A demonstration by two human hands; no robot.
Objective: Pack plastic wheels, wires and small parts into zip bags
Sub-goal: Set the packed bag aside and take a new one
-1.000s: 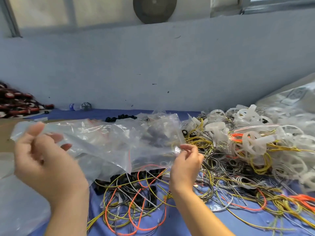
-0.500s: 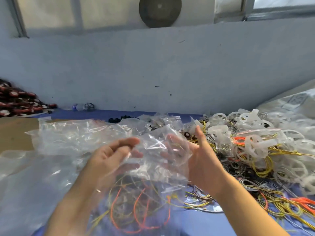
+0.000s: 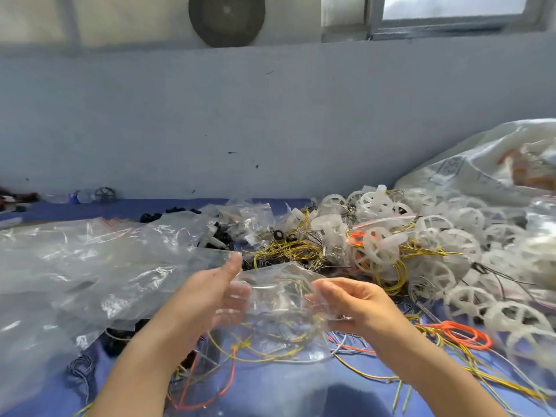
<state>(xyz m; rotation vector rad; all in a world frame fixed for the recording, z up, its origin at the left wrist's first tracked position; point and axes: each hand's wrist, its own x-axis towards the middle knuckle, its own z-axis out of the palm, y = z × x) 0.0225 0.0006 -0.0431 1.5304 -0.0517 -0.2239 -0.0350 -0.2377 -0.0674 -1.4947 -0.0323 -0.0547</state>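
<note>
A clear zip bag (image 3: 279,305) hangs between my two hands above the blue table. My left hand (image 3: 207,296) holds its left edge, thumb raised and fingers behind the film. My right hand (image 3: 352,302) pinches its right edge with curled fingers. White plastic wheels (image 3: 379,245) lie heaped to the right, mixed with yellow wires (image 3: 288,251) and orange wires (image 3: 463,332). More loose wires (image 3: 216,374) lie on the table under the bag. Small black parts (image 3: 216,236) sit behind the bag.
A stack of empty clear bags (image 3: 75,266) covers the left of the table. A large white sack (image 3: 481,164) leans at the back right. A blue wall (image 3: 270,121) closes the far side. Red and black parts (image 3: 15,197) lie far left.
My hands have drawn one bag free of the stack and moved lower and to the right with it. The view has swung to the right.
</note>
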